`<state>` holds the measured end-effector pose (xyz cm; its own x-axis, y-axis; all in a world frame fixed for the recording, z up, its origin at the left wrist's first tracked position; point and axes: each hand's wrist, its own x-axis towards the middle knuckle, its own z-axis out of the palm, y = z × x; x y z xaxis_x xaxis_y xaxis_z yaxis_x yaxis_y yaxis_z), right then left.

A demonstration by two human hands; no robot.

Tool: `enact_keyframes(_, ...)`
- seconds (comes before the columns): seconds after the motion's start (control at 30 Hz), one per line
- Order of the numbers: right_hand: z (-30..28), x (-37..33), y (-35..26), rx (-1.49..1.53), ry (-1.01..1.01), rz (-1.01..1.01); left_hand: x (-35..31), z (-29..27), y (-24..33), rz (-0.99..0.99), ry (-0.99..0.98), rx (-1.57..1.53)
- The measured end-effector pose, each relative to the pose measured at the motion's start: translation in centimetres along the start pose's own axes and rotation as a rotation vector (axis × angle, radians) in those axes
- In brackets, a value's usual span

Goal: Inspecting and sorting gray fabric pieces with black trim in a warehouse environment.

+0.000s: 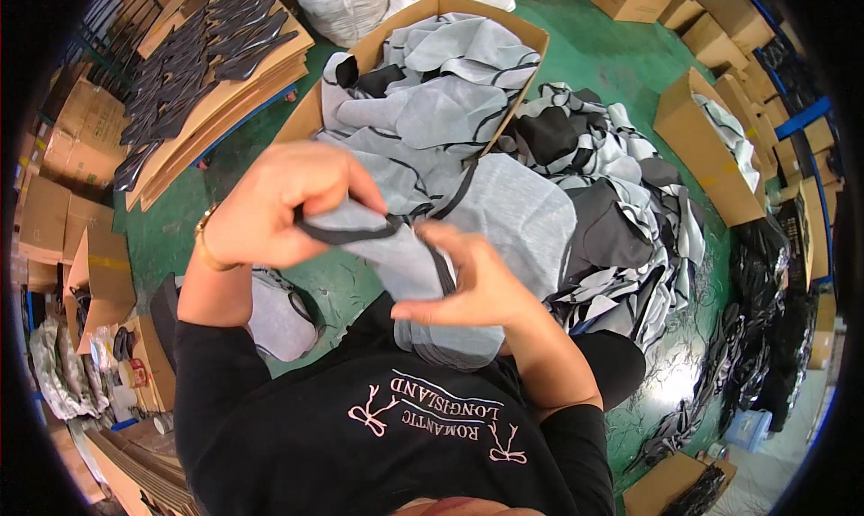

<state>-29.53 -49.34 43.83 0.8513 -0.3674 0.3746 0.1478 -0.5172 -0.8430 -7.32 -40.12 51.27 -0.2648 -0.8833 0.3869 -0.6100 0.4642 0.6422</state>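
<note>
My left hand (292, 188), with a gold bracelet at its wrist, pinches the black-edged end of a light grey fabric piece (387, 251). The other end of that piece lies between the thumb and fingers of my right hand (481, 278). The fabric is bent between the two hands, above my lap. Just under my right hand sits a stack of similar grey pieces (450, 343) on my lap. A large open cardboard box (533, 37) in front of me is heaped with grey, black-edged pieces (432, 111), some spilling over its near side.
To the right of the box, grey and black fabric pieces (621, 219) are piled on the green floor. Black items lie on stacked cardboard (225, 93) at the far left. White sacks (342, 8) stand behind the box. Another carton (711, 156) stands at the right, near black plastic bags (765, 273).
</note>
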Motion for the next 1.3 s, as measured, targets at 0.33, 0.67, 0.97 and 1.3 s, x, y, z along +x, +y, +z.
enact_keyframes(0.33,-2.9,-7.1,-4.7,0.293,0.229,0.243,-3.7,7.4,-2.4,-0.546,-0.922,-1.154)
enact_keyframes(0.67,-5.9,-13.5,-0.6,0.969,0.611,0.271,0.3,9.8,-0.3,-0.42,0.083,-1.459)
enact_keyframes(0.97,-11.5,-7.8,12.9,0.215,0.789,0.621,10.2,15.0,-15.3,-0.743,0.242,-0.796)
enact_keyframes(1.3,-3.5,-13.8,12.5,-0.065,0.912,0.607,3.1,18.9,-12.4,-0.545,0.365,-0.539)
